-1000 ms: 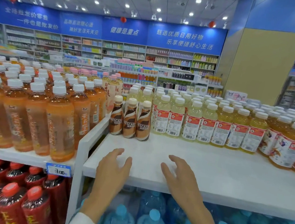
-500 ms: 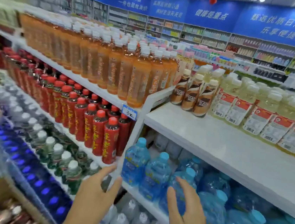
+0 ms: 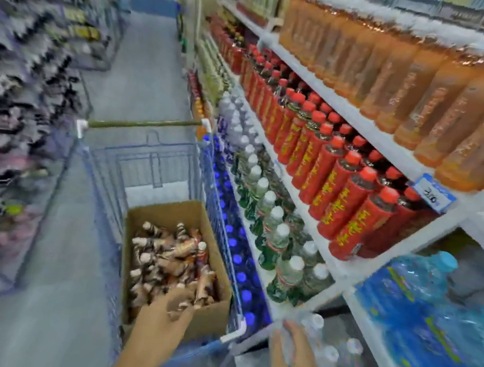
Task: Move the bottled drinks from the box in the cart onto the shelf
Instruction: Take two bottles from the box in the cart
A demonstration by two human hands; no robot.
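**mo_k:** where are the bottled drinks (image 3: pixel 172 254) right now?

**shelfstacker:** all lying in a loose heap in the cardboard box (image 3: pixel 168 214), lower middle of the frame. small brown and cream bottles, too smeared to read any label. the box sits in the near end of the blue wire cart (image 3: pixel 150 157), and the cart's green handle (image 3: pixel 145 124) is at the far end, mid frame

**mo_k:** and the hands?

**shelfstacker:** left hand (image 3: pixel 159 318) comes up from the bottom edge and is down in the box, fingers (image 3: pixel 179 303) right on top of the heap. it's a blur there, so can't tell if they're clamped on a bottle or just touching. right hand (image 3: pixel 292 364) is bottom centre-right, outside the cart, fingers (image 3: pixel 289 329) loosely apart with nothing in them, over some clear bottles (image 3: pixel 333 353) on the lowest board

**mo_k:** what's on the shelf?

**shelfstacker:** the shelf (image 3: pixel 370 131) takes the whole right half, just beside the cart. orange bottles (image 3: pixel 427 83) top right, with a blue price tag (image 3: pixel 434 196) on the edge of their board. red bottles (image 3: pixel 339 194) under those, then white-capped bottles (image 3: pixel 275 226) with green labels. blue caps (image 3: pixel 238 258) are lowest, next to the cart, and big blue water jugs (image 3: pixel 433 295) are lower right. the aisle floor (image 3: pixel 143 81) runs off to the upper left, and the left side is pure motion blur
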